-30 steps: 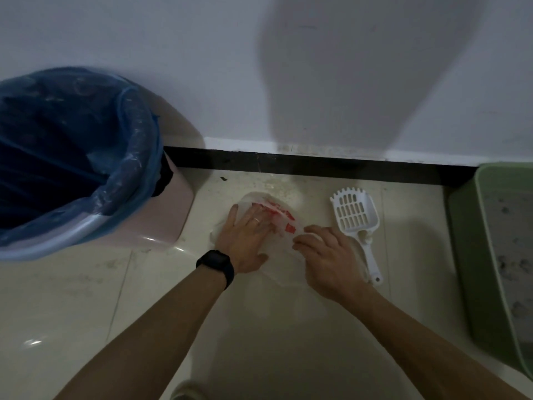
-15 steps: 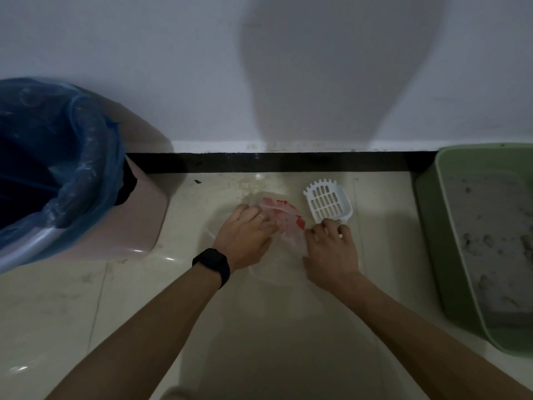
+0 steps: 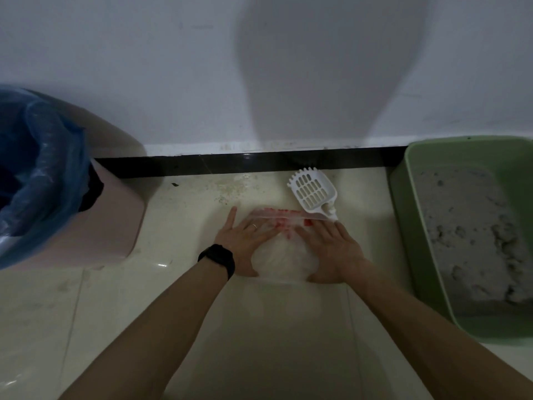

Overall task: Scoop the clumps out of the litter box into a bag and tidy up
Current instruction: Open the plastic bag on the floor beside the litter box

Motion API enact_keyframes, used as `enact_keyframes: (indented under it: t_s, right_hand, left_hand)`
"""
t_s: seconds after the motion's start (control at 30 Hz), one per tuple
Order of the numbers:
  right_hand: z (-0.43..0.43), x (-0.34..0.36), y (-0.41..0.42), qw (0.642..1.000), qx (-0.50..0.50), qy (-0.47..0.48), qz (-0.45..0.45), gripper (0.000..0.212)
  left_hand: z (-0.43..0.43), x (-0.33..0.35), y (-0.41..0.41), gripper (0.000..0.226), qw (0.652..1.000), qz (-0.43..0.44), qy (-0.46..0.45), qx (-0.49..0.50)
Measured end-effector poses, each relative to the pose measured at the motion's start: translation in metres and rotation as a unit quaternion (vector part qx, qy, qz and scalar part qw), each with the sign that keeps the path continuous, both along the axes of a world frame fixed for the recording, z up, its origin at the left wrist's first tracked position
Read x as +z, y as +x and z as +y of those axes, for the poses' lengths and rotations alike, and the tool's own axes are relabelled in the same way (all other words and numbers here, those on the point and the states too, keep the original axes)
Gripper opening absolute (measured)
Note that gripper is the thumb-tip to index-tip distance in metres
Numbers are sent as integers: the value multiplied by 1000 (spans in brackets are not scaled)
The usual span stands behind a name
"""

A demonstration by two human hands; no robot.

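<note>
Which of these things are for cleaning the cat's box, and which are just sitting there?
For the job: plastic bag, pressed by the left hand and right hand; white scoop; green litter box.
Just there: pink bin with blue liner; black wristband.

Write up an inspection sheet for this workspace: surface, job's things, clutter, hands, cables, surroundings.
Surface: pale tiled floor, glossy, faint smudges.
Job's things: bag flat on the floor, red print at its far edge; white scoop lying beyond it, handle at the bag's edge; green litter box at right, clumpy grey litter inside.
Clutter: scattered grains near the skirting.
Hands: left hand and right hand both flat on the bag, fingers straight; watch on left wrist.
Cables: nothing seen.
Surroundings: pink bin with blue liner at left; white wall, black skirting.
</note>
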State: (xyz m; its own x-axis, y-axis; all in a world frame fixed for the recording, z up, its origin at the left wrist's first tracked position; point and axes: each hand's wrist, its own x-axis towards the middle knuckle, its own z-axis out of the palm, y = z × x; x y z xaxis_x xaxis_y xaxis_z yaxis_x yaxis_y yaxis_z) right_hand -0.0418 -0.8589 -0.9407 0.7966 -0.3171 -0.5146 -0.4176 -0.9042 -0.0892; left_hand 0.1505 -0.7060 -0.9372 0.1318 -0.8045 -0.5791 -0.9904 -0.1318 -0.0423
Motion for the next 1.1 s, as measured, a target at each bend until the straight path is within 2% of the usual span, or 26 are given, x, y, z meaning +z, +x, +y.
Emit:
enact_keyframes:
  t_s: [0.07, 0.17, 0.3, 0.4, 0.43, 0.5, 0.57, 0.63, 0.7, 0.77, 0.93, 1.03, 1.1]
  right_hand:
    - [-8, 2, -3, 1000, -11, 11, -23, 116]
    - [-9, 7, -6, 994, -40, 52, -93, 104]
    - [-1, 8, -17, 987, -17, 32, -157, 85]
    - [7, 6, -25, 981, -6, -13, -194, 81]
    - [9, 5, -27, 981, 2, -12, -193, 81]
    - [9, 1, -31, 989, 8, 14, -146, 87]
    - [7, -3, -33, 995, 2, 44, -85, 96]
    - [5, -5, -32, 996, 7, 60, -62, 101]
    - [4, -3, -27, 995, 6, 77, -70, 97]
    - [4, 1, -22, 989, 0, 93, -114, 88]
    - [6, 9, -15, 953, -63, 97, -280, 54]
    - [-1, 10, -14, 897, -205, 61, -386, 27]
    - [-10, 12, -15, 855, -338, 65, -388, 14]
  left_hand:
    - [-9, 2, -8, 113, 1000, 8, -6, 22]
    - [-19, 7, -15, 90, 996, 32, -69, 51]
    - [-15, 11, -11, 61, 973, -60, -218, -46]
    - [-5, 7, -6, 47, 959, -95, -241, -111]
    - [-2, 8, -6, 51, 960, -89, -233, -125]
    - [4, 6, -5, 74, 971, -66, -190, -131]
    - [9, 5, -5, 91, 987, -51, -107, -109]
    - [10, 0, -6, 102, 995, -38, -62, -72]
    - [11, -5, -9, 104, 998, -11, -55, -42]
    - [12, -6, -10, 95, 996, 4, -80, -30]
    - [11, 3, 2, 59, 985, -30, -167, -42]
    - [11, 10, 3, 47, 970, -37, -236, -38]
    - [8, 16, 0, 42, 956, -41, -285, -47]
